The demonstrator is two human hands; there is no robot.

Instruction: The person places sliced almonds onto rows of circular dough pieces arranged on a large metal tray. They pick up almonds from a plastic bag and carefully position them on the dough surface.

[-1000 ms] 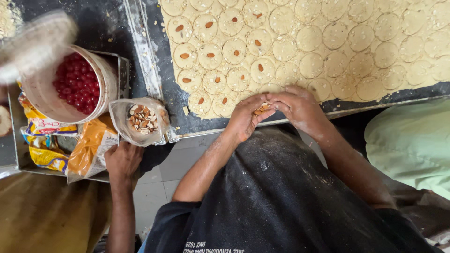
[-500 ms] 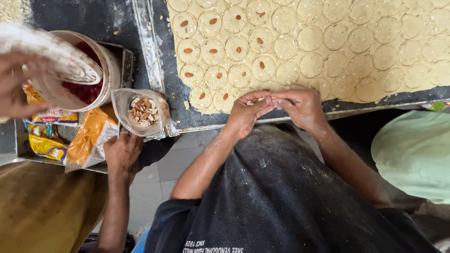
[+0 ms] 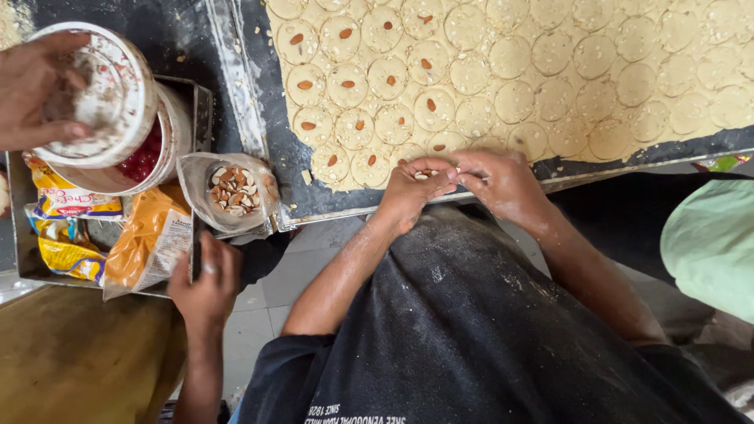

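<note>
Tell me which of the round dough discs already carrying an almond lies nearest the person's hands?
The topped pale dough disc in the bottom row, just above the left hand. The other almond-topped discs sit farther up the black tray.

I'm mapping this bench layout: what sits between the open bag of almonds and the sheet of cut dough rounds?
In the head view, only the tray's raised metal edge and a dark, flour-dusted strip separate the almond bag from the dough sheet.

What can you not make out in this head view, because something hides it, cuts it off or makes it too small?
- Almond pieces cupped between left hand and right hand: the fingers hide how many.
- Dough sheet: cut off by the top and right edges.
- Red pieces in the white tub: mostly hidden by the lid that another person's hand holds.
- Green cloth: cut off at right.
</note>
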